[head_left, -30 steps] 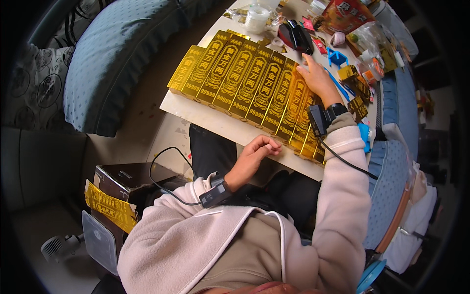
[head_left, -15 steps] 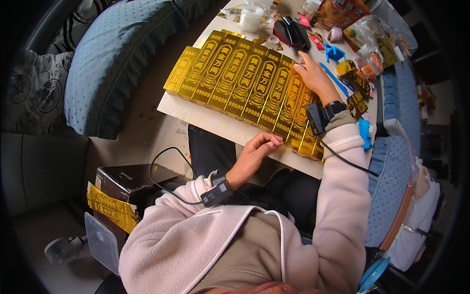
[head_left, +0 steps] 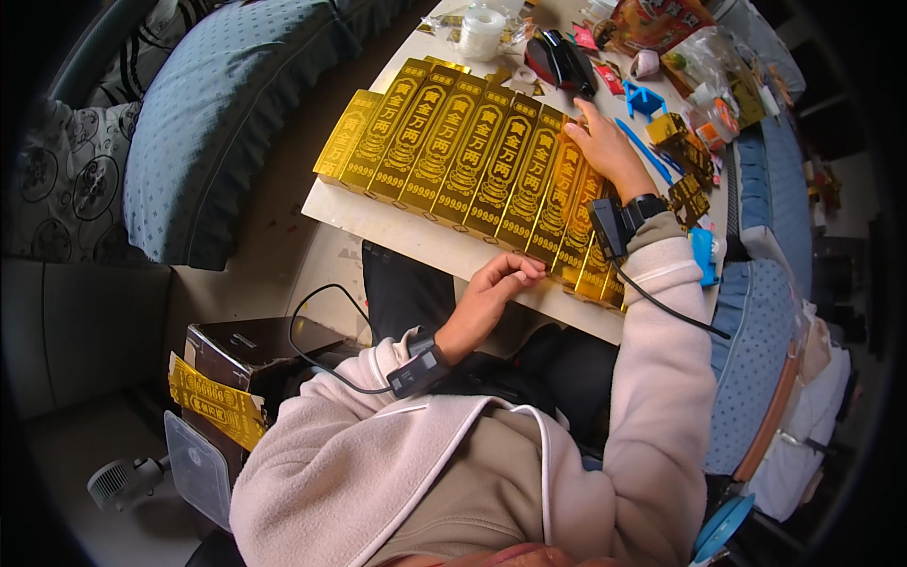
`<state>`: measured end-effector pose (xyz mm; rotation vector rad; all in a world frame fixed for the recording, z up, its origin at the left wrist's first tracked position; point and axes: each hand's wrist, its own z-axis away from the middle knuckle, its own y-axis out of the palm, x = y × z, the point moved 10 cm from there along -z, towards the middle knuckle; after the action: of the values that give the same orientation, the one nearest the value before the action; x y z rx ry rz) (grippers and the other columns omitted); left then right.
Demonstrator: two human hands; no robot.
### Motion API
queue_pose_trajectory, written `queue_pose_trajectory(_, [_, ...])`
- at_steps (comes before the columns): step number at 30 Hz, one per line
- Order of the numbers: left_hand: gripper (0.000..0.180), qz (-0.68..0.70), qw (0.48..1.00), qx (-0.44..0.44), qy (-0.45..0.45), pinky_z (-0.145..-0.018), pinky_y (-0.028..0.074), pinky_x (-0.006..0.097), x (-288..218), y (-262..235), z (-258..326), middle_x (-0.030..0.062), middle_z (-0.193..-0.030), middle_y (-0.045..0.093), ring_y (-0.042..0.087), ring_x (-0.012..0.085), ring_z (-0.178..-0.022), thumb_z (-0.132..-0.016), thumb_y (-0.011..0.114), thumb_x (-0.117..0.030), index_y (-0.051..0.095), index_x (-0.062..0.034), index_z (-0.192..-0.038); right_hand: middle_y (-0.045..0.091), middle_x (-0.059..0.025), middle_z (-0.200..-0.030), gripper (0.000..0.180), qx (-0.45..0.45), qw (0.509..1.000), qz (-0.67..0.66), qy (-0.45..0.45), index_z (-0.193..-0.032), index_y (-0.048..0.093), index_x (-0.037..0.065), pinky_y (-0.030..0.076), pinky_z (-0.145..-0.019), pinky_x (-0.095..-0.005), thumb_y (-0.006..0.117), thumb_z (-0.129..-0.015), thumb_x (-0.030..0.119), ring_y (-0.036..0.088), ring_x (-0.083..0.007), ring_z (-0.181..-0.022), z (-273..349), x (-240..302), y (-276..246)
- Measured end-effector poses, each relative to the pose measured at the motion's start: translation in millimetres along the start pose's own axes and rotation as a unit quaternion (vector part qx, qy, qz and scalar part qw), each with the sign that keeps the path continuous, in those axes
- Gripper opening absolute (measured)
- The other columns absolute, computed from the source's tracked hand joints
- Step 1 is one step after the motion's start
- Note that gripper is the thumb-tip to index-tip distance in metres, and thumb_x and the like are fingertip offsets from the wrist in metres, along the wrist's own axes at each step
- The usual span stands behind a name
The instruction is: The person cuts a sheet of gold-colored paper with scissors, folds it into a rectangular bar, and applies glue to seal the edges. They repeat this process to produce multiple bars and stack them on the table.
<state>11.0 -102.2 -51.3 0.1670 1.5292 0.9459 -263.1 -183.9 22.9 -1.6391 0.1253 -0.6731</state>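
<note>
Several long gold foil bars point(head_left: 453, 151) lie side by side in a row on the white table point(head_left: 416, 241). My right hand point(head_left: 605, 146) rests flat on the bars at the right end of the row, fingers pointing toward the far side, gripping nothing. My left hand point(head_left: 496, 283) curls at the table's near edge, its fingertips touching the end of one gold bar; it grips nothing. Both wrists carry a black device with a cable.
Beyond the bars sit a black stapler-like tool point(head_left: 559, 59), a tape roll point(head_left: 482, 30), blue clips point(head_left: 642, 99) and small gold packets point(head_left: 680, 142). A blue cushion point(head_left: 227, 123) lies left. A dark box with gold sheets point(head_left: 236, 369) stands on the floor.
My left hand has risen from my lap to the table's near edge and now touches a gold bar. My right hand has stayed on the right-hand bars.
</note>
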Motion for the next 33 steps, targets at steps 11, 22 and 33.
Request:
queue_pose_trajectory(11, [0.015,-0.017,0.997,0.051,-0.052,-0.107,0.044,0.031,16.2,12.5,3.2,0.0112,-0.125,0.064,0.060,0.0179,-0.118,-0.103,0.049,-0.003,0.065,-0.0019,-0.102,0.065,-0.0208,-0.132,0.050,-0.047,0.999,0.001,-0.019,-0.149,0.048,0.009,0.045,-0.104,-0.0472,0.055,-0.105,0.031,0.058,-0.0397,-0.124,10.4,-24.1,-14.0])
queue_pose_trajectory(22, [0.016,-0.039,0.995,0.073,-0.055,-0.113,0.043,0.034,23.0,27.1,-7.9,0.0118,-0.132,0.061,0.059,0.0193,-0.124,-0.105,0.049,-0.006,0.065,-0.0017,-0.102,0.066,-0.0207,-0.129,0.048,-0.027,1.000,-0.004,0.006,-0.149,0.048,0.009,0.044,-0.104,-0.0486,0.052,-0.105,0.030,0.058,-0.0397,-0.123,17.8,-30.7,-13.1])
queue_pose_trajectory(33, [0.016,-0.051,0.996,0.066,-0.042,-0.113,0.042,0.034,19.9,29.0,-7.8,0.0116,-0.133,0.062,0.059,0.0187,-0.124,-0.105,0.050,-0.006,0.065,-0.0028,-0.102,0.068,-0.0204,-0.128,0.049,-0.021,1.000,-0.020,0.008,-0.148,0.048,0.010,0.041,-0.105,-0.0528,0.051,-0.105,0.033,0.056,-0.0395,-0.127,16.9,-38.1,-9.7])
